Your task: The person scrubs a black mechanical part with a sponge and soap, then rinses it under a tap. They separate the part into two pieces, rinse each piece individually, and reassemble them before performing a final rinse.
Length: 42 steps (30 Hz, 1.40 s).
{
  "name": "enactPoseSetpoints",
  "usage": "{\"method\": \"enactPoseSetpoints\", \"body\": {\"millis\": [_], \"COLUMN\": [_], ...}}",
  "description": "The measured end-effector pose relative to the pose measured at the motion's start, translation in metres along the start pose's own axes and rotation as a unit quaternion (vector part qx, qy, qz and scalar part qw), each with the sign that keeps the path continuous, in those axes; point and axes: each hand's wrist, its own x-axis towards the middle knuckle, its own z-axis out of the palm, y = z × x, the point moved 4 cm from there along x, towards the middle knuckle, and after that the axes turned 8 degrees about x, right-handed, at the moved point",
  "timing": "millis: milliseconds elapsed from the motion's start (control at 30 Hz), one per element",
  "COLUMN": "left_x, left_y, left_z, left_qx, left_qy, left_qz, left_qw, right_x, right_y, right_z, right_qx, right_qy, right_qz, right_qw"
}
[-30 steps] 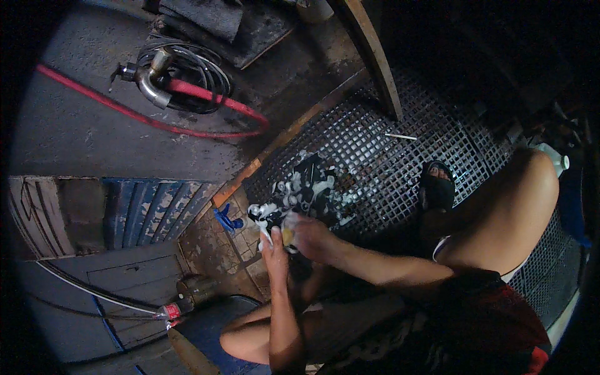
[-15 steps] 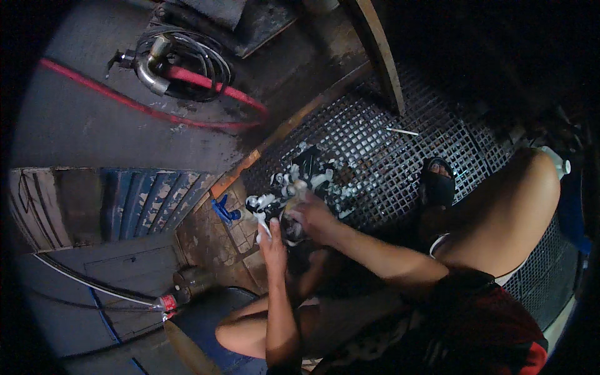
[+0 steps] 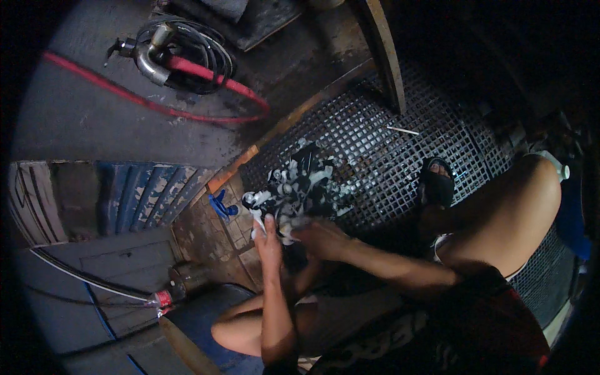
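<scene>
Both hands, the left hand [image 3: 269,234] and the right hand [image 3: 322,237], had slid lower on the soapy black machine part [image 3: 300,187] (grip too blurry to tell), above the blue clip [image 3: 220,206].

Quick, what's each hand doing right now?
Left hand: closed on the near end of the soapy black part lying on the metal grate.
Right hand: on the same part beside it; grip cannot be told.
</scene>
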Motion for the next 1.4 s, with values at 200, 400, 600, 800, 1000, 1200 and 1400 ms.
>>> {"method": "enactPoseSetpoints", "body": {"millis": [200,400,600,800,1000,1200,1400], "left_x": [0.0,0.001,0.002,0.001,-0.005,-0.015,-0.02], "left_y": [0.006,0.005,0.008,0.016,0.02,0.013,0.015], "left_z": [0.001,0.001,0.003,0.005,0.002,-0.005,-0.009], "left_qx": [0.033,0.002,-0.005,0.006,0.007,0.07,0.091], "left_qy": [-0.006,-0.014,-0.017,-0.019,-0.044,-0.026,-0.04], "left_qz": [0.028,0.006,0.008,0.02,-0.015,0.017,0.041], "left_qw": [0.999,1.0,1.0,1.0,0.999,0.997,0.994], "right_x": [0.012,0.029,0.015,0.02,0.012,0.002,-0.01], "right_y": [0.004,0.015,0.015,0.009,0.0,0.056,0.076], "right_z": [0.005,0.009,0.006,0.006,-0.015,-0.094,-0.12], "right_qx": [-0.091,-0.09,0.161,0.03,-0.234,0.124,0.646], "right_qy": [0.005,-0.066,0.006,-0.01,-0.087,0.16,0.2], "right_qz": [0.054,0.005,0.026,-0.004,0.023,0.187,0.185], "right_qw": [0.994,0.994,0.987,0.999,0.968,0.961,0.713]}}
